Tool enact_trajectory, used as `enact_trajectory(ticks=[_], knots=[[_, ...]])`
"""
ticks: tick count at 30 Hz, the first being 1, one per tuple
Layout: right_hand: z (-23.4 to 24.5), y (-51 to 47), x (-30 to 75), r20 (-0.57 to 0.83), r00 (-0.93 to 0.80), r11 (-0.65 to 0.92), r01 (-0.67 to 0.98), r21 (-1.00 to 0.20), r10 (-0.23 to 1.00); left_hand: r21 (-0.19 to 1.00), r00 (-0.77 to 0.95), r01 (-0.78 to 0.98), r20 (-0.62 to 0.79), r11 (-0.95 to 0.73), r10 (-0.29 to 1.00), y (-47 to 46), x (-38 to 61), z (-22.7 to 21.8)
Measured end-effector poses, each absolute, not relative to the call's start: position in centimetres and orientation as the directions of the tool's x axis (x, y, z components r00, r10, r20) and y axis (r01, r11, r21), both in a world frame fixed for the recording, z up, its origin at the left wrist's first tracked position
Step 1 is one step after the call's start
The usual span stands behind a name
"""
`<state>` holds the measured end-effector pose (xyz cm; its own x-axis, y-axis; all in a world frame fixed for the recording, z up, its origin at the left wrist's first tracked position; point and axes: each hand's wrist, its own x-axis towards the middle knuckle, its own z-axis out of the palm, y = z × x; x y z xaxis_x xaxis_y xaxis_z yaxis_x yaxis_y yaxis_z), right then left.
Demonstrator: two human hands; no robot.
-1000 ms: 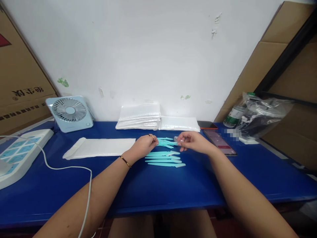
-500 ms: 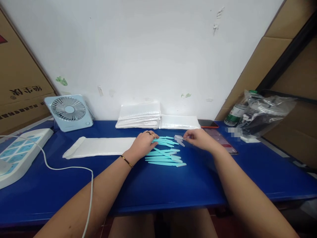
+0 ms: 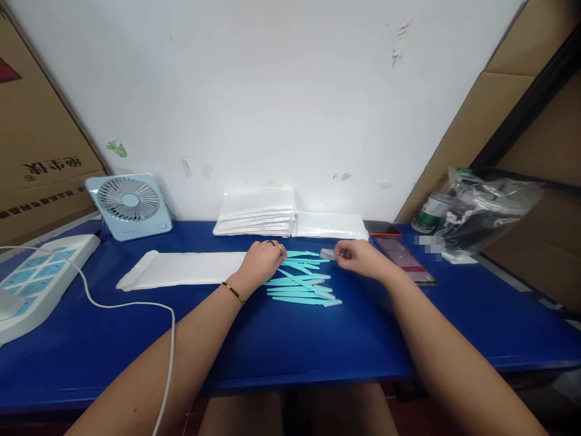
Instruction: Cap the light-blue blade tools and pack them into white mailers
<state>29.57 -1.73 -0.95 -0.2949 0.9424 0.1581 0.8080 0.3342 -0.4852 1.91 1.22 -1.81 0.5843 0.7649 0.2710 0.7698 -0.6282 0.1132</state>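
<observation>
Near the middle of the blue worktop (image 3: 318,345), a loose fan of turquoise plastic sticks (image 3: 302,289), pale tips mostly toward the right, one lying slantwise across the others. Left grip (image 3: 263,261) lowered onto the left ends of the upper sticks, fingers curled and touching them, ringed; impossible to tell whether pinched or merely pinned under the fingertips. Right grip (image 3: 358,257) just right of the pile, thumb and forefinger closed on a small clear piece (image 3: 327,254), held low over the upper sticks' right ends. Directly left of the left grip, a flat white bubble mailer (image 3: 181,268); behind the pile, against the wall, a stack of white mailers (image 3: 256,213). Further left, a small pale-blue fan (image 3: 129,206), a power strip (image 3: 36,278) and a white cable (image 3: 136,306). To the right of the right grip, a phone (image 3: 403,260) lying face up, then a crumpled plastic bag (image 3: 485,209) beside a bottle (image 3: 431,212).
</observation>
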Motion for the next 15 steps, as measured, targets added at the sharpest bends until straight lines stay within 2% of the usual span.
enact_trajectory(ticks=[3,8,11,15], knots=[[-0.8,-1.8,29.6,0.169,-0.282,0.325,0.720,-0.613,0.944,0.202,0.538,0.774,0.289,-0.600,0.792,1.0,1.9,-1.4],[0.0,-1.9,29.5,0.148,-0.161,0.214,0.570,-0.793,0.976,0.517,0.477,0.661,0.271,-0.544,0.836,0.8,1.6,-1.2],[0.6,-2.1,29.5,0.106,-0.109,0.143,0.429,-0.892,0.988,0.598,0.445,0.627,0.250,-0.498,0.860,1.0,1.5,-1.3],[0.9,-2.3,29.6,0.095,-0.092,0.120,0.325,-0.938,0.991,0.717,0.378,0.549,0.244,-0.428,0.893,1.5,1.4,-1.6]])
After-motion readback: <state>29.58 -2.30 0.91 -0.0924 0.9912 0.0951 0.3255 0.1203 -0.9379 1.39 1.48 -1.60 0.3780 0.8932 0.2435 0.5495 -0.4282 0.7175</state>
